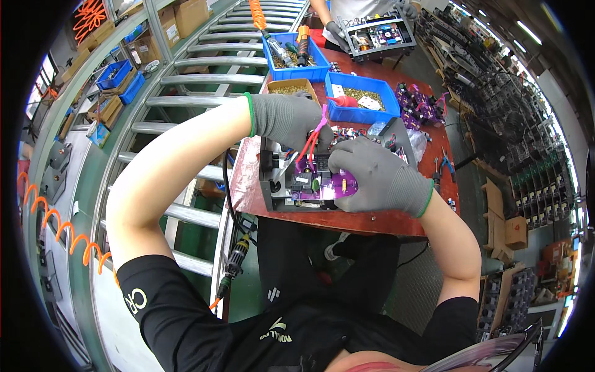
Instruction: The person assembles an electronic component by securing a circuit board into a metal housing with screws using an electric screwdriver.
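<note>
In the head view, both my hands, in gray gloves, are at the open case (pixel 265 193) on the red table (pixel 387 224). The purple board (pixel 328 190) lies at the case's near side.

My right hand (pixel 379 175) comes in from the right and holds the board's right end: bent fingers on the far side, thumb on the near side, spread about as wide as the board between them.

My left hand (pixel 291 121) reaches over the case's far left part, fingers curled downward. The red wires (pixel 308 146) rise from the board right beside those fingers, gathered at the top by a pink tie (pixel 323 118). My fingertips are partly hidden, so I cannot tell whether they pinch the wires or how wide they stand.

Beyond my left hand is a cardboard box (pixel 288 85) of screws; farther still, a blue bin (pixel 302 75) holds tools. To the right of the box, another blue bin (pixel 364 116) holds screws and a red tool (pixel 344 101). More purple boards (pixel 421 105) lie on the far right, with pliers (pixel 446 162) nearer. At the far edge, a co-worker's gloved hands hold another case (pixel 379 38).
</note>
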`<state>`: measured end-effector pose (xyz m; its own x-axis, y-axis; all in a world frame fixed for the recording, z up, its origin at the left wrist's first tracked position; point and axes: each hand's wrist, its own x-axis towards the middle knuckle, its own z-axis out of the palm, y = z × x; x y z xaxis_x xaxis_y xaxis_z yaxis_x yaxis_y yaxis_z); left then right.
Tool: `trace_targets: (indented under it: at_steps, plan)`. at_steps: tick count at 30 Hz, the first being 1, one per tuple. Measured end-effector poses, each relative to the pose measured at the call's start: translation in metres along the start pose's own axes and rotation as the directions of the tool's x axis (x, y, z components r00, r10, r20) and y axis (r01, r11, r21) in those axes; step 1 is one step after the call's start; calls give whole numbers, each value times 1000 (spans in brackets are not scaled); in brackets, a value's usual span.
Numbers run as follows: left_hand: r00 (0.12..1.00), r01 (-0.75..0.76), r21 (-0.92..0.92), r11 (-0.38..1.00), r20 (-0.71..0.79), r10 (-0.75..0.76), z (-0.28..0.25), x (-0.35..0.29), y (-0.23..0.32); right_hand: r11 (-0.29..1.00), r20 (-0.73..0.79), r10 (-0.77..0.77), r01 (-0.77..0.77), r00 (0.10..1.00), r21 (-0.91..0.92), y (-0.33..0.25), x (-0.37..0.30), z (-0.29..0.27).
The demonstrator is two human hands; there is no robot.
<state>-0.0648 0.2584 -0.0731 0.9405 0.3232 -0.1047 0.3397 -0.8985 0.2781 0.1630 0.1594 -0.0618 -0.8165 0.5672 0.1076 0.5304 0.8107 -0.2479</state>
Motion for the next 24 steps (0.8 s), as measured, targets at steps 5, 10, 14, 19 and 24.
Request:
trace_targets:
  at_steps: [5,10,14,19,24]
  plan:
    - [996,-76,-105,992,-54,71,-1,-6,-6,998,15,-27,28,1000,-50,-1,9,-1]
    - [995,-93,-125,988,-33,90,-5,-4,-7,997,-34,-49,47,998,-58,4,11,7]
    - [993,-101,-148,984,-73,91,-2,-7,-7,997,-39,-66,64,997,-38,7,14,7]
    - [991,-87,-149,985,-115,70,-3,-7,-9,996,-80,-91,91,993,5,11,15,7]
    - [990,-90,-190,978,-125,67,2,-8,-12,984,-145,-158,168,977,59,12,15,12]
